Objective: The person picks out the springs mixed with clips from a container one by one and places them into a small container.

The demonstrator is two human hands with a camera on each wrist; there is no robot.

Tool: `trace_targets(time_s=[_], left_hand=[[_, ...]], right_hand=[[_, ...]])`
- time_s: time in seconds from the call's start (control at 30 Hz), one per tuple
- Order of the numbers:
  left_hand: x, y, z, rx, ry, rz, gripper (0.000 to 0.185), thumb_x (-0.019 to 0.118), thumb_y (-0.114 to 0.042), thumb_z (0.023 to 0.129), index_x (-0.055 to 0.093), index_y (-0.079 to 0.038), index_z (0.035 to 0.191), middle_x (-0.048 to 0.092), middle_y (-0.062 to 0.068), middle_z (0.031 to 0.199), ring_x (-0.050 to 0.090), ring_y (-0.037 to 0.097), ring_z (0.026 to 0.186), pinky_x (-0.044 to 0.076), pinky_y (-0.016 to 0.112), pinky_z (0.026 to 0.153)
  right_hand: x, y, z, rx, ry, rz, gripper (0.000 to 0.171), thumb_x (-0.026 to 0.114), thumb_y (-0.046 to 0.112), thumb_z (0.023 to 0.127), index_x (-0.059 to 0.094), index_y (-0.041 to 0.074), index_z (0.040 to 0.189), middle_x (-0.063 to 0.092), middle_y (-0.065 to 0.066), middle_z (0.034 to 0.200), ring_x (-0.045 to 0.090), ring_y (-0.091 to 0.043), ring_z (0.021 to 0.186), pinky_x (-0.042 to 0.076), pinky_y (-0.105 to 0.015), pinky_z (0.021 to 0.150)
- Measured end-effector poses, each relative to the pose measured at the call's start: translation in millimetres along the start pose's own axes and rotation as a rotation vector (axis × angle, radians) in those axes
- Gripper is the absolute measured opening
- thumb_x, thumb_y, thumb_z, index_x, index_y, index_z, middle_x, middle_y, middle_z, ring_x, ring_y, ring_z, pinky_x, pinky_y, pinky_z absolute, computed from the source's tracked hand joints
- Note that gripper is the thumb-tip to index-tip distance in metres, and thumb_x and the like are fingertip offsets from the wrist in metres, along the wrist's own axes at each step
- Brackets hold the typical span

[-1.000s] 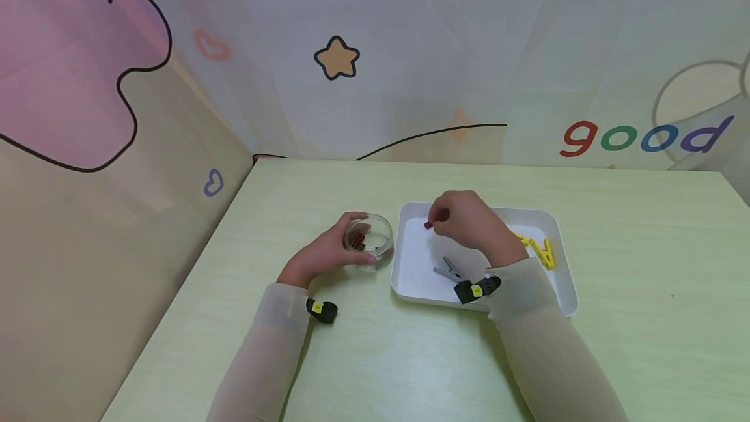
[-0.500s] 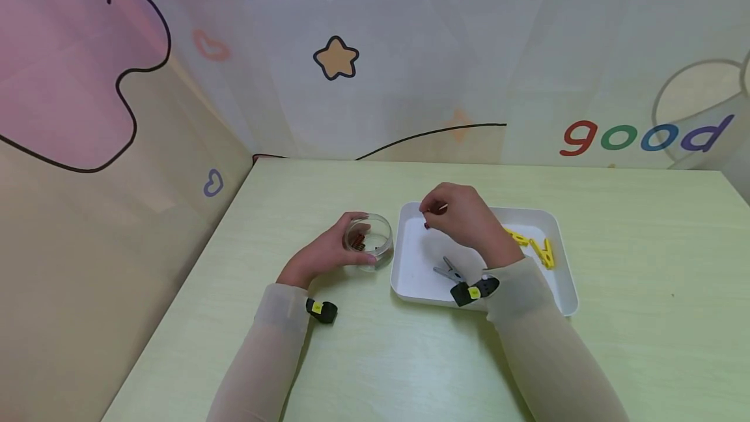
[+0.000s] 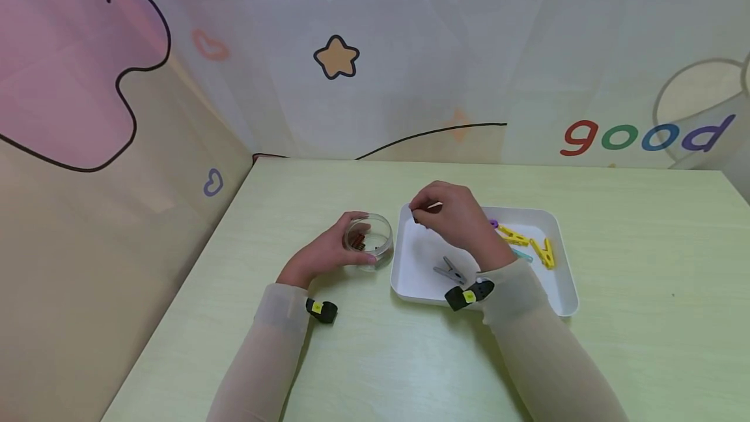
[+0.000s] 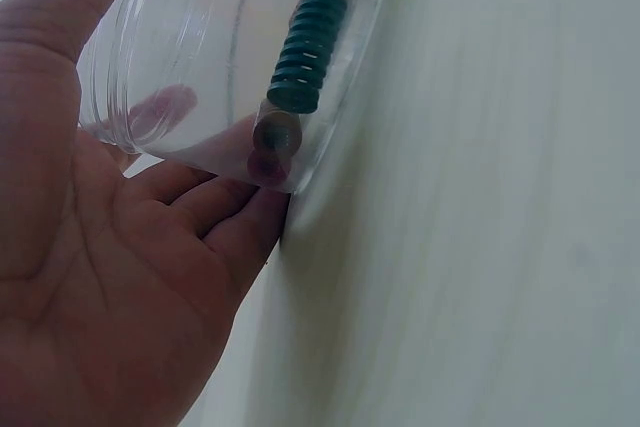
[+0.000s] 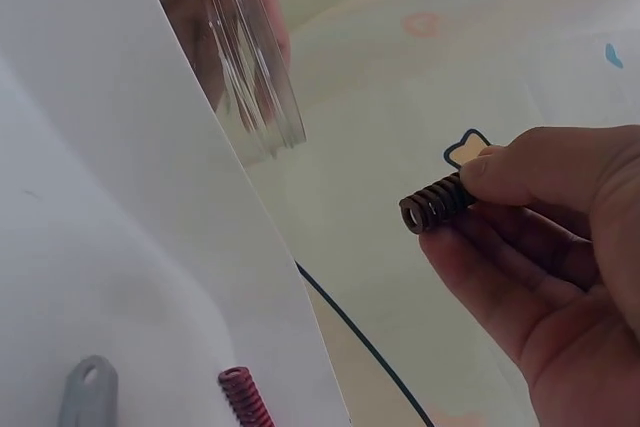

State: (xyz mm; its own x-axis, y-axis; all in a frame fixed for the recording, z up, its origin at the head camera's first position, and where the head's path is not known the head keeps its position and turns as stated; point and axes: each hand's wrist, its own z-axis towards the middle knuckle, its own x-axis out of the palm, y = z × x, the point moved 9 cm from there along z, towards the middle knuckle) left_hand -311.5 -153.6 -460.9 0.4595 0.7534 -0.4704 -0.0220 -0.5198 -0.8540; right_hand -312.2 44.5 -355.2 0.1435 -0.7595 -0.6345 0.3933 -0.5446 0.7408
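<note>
In the head view my left hand (image 3: 331,251) grips a clear glass jar (image 3: 381,234) standing left of the white tray (image 3: 422,292). Seen from the left wrist, a green coil spring (image 4: 306,49) lies in the jar beside other springs, whose ends show reddish and brown. My right hand (image 3: 454,217) is over the tray's back left part. Between thumb and fingers it pinches a dark brown coil spring (image 5: 435,203), raised above the tray in the right wrist view. Below, a red coil spring (image 5: 246,397) lies in the tray.
Yellow clips (image 3: 542,254) lie in the tray's right half, near a light blue piece (image 3: 523,255) and a purple piece (image 3: 494,223). A grey clip (image 3: 450,271) lies toward the tray's front. Behind the table (image 3: 363,357) hangs a printed cloth (image 3: 410,83).
My right hand has moved left and slightly back across the tray, uncovering the purple and light blue pieces. The left hand and jar have stayed in place.
</note>
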Motion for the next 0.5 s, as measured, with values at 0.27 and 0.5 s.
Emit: trace_targets(time_s=[0.27,0.5], left_hand=[[0.1,1.1,0.5,-0.002,0.01,-0.01,0.089,0.085,-0.041,0.072,0.029,-0.034,0.141,0.044,0.002,0.149,0.046,0.021,0.133,0.035,0.043,0.113],[1.0,0.6,0.7,-0.019,0.021,-0.008,0.09,0.083,-0.034,0.077,0.025,-0.03,0.146,0.04,0.005,0.152,0.042,0.022,0.137,0.032,0.044,0.115]], right_hand=[[7,9,2,-0.061,-0.024,0.026,0.005,0.07,0.011,0.088,0.073,0.011,0.092,0.067,-0.002,0.098,0.067,-0.016,0.092,0.057,-0.031,0.083],[12,13,2,-0.107,-0.051,0.063,0.004,0.07,0.008,0.088,0.072,0.01,0.09,0.067,-0.002,0.097,0.068,-0.015,0.091,0.057,-0.029,0.082]])
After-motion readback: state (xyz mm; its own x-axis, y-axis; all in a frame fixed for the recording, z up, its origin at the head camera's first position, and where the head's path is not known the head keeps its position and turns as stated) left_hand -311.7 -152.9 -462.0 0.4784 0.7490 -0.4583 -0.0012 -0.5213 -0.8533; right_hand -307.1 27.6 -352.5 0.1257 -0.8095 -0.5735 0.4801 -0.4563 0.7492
